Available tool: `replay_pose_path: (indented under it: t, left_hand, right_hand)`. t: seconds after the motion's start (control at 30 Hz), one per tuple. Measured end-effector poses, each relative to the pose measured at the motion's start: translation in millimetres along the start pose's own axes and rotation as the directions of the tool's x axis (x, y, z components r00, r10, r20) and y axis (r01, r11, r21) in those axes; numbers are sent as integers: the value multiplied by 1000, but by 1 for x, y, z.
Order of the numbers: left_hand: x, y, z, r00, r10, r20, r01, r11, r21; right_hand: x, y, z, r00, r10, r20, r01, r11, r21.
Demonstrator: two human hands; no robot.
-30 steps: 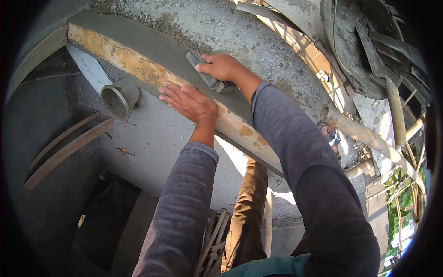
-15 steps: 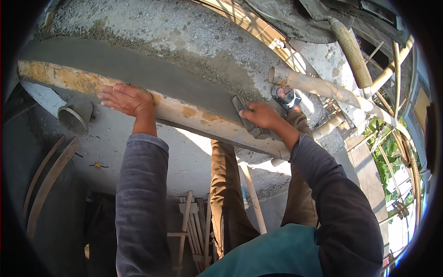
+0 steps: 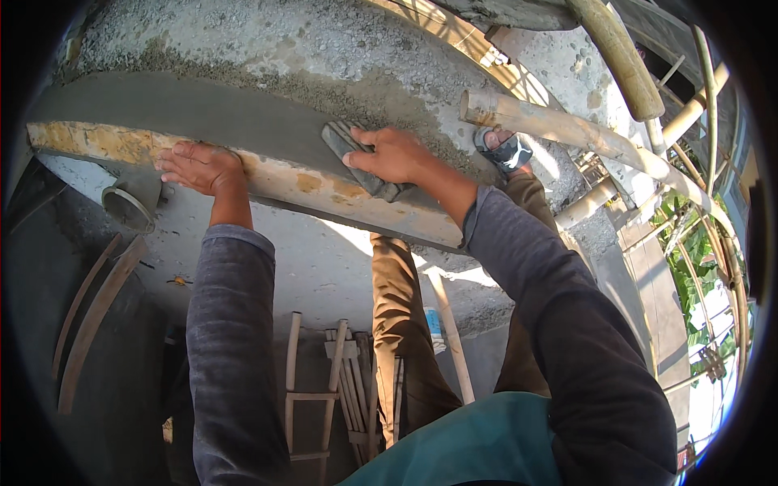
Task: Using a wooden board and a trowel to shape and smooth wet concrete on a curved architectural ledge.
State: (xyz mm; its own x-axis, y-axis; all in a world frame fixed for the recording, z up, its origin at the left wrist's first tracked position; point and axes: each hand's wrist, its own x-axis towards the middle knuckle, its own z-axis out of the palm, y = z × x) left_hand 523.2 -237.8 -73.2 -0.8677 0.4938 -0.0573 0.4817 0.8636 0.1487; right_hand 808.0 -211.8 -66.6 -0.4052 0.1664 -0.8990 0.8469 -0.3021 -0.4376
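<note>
My right hand (image 3: pixel 392 155) is closed on a grey, mortar-stained float (image 3: pixel 347 146), which lies flat against the wet mortar (image 3: pixel 194 101) beside a long board. That board (image 3: pixel 284 180) is pale with orange-brown stains and runs along the near edge of the mortar band. Against its left part rests my left hand (image 3: pixel 201 168), flat and with fingers stretched out, holding nothing. The float's near end overlaps the board's upper edge. Its underside is hidden.
A bamboo pole (image 3: pixel 551 130) juts in from the right, near my sandalled foot (image 3: pixel 504 150). Below the board stand a round grey pipe end (image 3: pixel 130 206) and a wooden ladder (image 3: pixel 312 397). Rough grainy concrete (image 3: pixel 267 49) stretches beyond the mortar.
My right hand has slid the float leftward along the mortar, toward my left hand. My left hand stays on the board, and the whole view has shifted slightly.
</note>
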Motion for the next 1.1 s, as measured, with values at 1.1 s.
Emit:
replay_pose_path:
  t: [1.1]
  left_hand:
    - [7, -11, 5, 996, 72, -45, -71, 997, 27]
  right_hand:
    - [-12, 49, 5, 994, 102, 38, -105, 991, 79]
